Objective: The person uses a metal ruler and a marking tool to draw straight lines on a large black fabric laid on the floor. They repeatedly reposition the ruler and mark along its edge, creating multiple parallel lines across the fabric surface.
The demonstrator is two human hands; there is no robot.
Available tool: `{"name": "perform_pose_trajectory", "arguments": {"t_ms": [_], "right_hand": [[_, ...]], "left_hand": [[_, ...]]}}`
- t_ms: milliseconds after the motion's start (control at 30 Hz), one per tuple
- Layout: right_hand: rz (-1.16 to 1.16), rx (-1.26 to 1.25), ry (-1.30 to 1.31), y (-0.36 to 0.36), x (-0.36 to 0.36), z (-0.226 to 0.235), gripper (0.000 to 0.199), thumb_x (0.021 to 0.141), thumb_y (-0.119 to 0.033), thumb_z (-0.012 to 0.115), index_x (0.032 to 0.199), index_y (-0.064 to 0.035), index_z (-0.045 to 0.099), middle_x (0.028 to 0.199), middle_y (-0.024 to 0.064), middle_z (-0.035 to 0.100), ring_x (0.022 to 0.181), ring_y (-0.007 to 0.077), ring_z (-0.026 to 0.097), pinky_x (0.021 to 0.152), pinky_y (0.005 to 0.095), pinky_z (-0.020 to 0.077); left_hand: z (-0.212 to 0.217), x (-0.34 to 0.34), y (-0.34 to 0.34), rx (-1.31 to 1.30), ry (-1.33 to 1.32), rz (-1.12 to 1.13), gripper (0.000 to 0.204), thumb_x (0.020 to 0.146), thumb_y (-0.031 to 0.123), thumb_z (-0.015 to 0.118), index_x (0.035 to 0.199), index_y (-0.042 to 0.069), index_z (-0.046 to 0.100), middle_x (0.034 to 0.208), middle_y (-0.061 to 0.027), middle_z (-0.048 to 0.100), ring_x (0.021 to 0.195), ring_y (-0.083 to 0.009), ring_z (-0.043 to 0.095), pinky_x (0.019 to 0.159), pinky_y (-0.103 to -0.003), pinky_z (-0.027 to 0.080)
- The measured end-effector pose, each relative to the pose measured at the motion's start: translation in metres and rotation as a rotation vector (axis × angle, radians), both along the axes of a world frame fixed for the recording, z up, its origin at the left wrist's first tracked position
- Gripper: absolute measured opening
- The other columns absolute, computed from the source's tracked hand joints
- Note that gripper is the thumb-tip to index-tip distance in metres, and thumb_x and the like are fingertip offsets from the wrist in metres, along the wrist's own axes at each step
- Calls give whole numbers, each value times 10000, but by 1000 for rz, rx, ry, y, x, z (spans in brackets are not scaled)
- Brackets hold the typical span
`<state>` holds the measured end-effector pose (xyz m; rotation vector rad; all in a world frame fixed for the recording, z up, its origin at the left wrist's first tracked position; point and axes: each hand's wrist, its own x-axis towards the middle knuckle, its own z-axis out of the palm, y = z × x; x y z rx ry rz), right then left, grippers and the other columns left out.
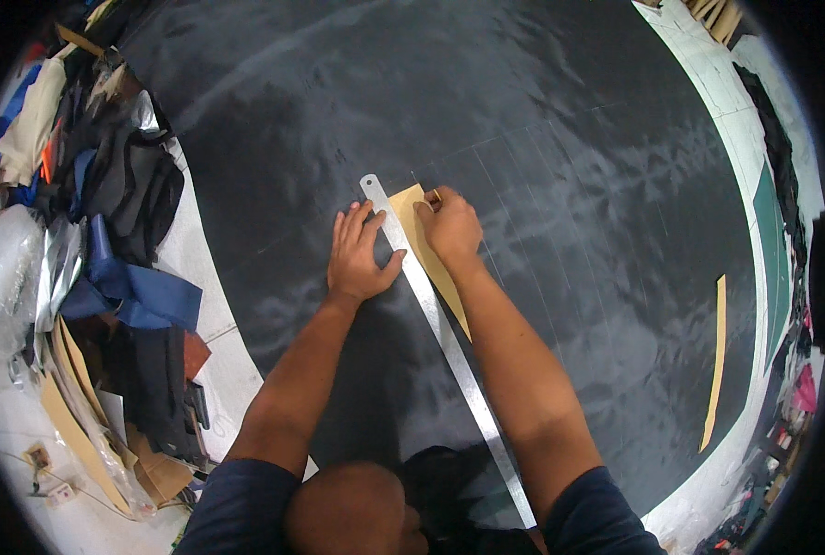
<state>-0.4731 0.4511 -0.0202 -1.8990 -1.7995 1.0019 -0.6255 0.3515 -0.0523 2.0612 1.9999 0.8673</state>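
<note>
Head view, one entry per item.

Dark sheet material (542, 120): I see it spread flat over most of the surface, faint ruled lines crossing it toward 2 o'clock, so it lies smooth for marking.

Steel ruler (436, 324): long, lying on the sheet, running from just above the hands at 12 o'clock down toward 5 o'clock at my body. I judge it is laid as a straight guide.

Left hand (359, 252): open, fingers spread, palm flat on the sheet with the thumb touching the ruler's left edge, apparently pinning it against slipping.

Tan template (428, 242): a narrow pointed strip lying along the ruler's right edge, partly under the right forearm.

Right hand (451, 227): curled at the template's top end, at 1 o'clock from the left hand. It seems to pinch a small tool, but I cannot tell what; the tip is hidden.

Second tan strip (716, 356): lies loose at 3 o'clock, well apart from both hands.

Scrap pile (107, 231): blue, black and tan offcuts heaped at 9 o'clock on the white surface (200, 268).
</note>
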Motion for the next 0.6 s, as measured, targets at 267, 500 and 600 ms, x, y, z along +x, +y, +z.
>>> {"name": "perform_pose_trajectory", "arguments": {"t_ms": [267,500,600], "right_hand": [[6,60,-11,-1,1,0,234,828,-273,724,987,-102,719,1014,142,727,989,348,691,836,469,546],[1,39,-18,-2,-2,1,240,821,-277,723,975,-93,721,1022,144,727,984,354,691,833,472,545],[28,46,-8,-3,1,3,267,829,-270,718,1027,-91,718,1039,156,723,997,362,687,845,474,545]], "left_hand": [[-1,2,1,0,-30,1,635,763,275,791,1303,17,579,1447,-222,482,1393,-430,405,1183,-572,252],[2,1,-1,-21,-16,15,638,757,268,792,1303,17,579,1455,-216,472,1404,-428,388,1190,-563,246],[4,3,-2,-33,2,22,631,755,264,789,1298,16,581,1456,-211,469,1408,-429,382,1193,-562,241]]}}
